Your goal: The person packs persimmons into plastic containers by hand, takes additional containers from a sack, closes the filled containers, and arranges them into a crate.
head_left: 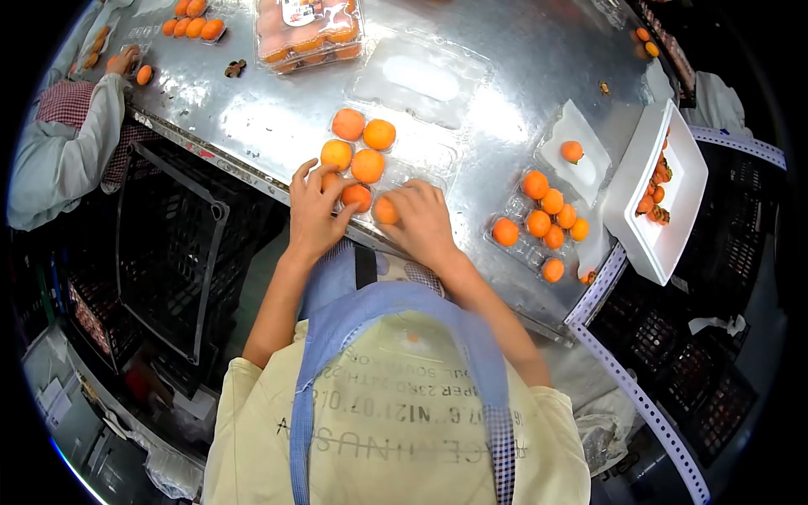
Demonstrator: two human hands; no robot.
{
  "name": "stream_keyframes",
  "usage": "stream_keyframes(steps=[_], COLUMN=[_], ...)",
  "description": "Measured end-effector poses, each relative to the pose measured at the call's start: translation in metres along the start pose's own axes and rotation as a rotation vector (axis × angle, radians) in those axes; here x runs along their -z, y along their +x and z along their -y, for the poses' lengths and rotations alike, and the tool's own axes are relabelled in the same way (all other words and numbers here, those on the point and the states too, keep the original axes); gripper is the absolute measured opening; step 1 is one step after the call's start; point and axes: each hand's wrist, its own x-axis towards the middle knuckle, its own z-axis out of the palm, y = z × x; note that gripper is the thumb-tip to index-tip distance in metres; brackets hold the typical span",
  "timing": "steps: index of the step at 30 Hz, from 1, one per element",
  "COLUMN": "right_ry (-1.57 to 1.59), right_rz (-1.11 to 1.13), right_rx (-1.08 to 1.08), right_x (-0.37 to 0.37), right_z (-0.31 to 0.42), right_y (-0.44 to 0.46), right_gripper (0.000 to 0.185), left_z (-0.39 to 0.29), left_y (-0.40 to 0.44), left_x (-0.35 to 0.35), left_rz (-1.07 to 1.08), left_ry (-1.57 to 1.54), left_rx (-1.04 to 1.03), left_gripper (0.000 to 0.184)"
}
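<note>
In front of me a clear plastic clamshell pack (pixel 404 164) lies with its lid (pixel 421 76) folded back. Several orange persimmons, one of them a persimmon (pixel 367 166) in the middle, sit in its cups. My left hand (pixel 316 215) curls over the near left corner, its fingers and thumb around a persimmon (pixel 357 199) in the front row. Another persimmon is partly hidden under those fingers. At the near right corner my right hand (pixel 423 223) grips a persimmon (pixel 386 210) from the right side, fingertips bent over it.
A filled, closed clamshell (pixel 309 38) stands farther back. To the right, a second tray (pixel 526 252) holds loose persimmons beside a white foam box (pixel 677 194) with more fruit. A co-worker's hand (pixel 124 59) is at the far left. Black crates (pixel 168 252) stand below the table edge.
</note>
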Motion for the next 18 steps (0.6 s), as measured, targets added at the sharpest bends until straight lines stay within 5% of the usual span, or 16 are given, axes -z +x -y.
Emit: stream_keyframes(steps=[18], right_ry=[0.216], right_rz=[-0.006], right_rx=[-0.058], right_x=[0.0038], right_z=[-0.0039], right_y=[-0.007], right_gripper=[0.051], left_z=[-0.0035], left_y=[-0.0011], left_x=[-0.0004], left_rz=[0.141], left_ry=[0.168], left_rx=[-0.249], left_gripper=[0.032])
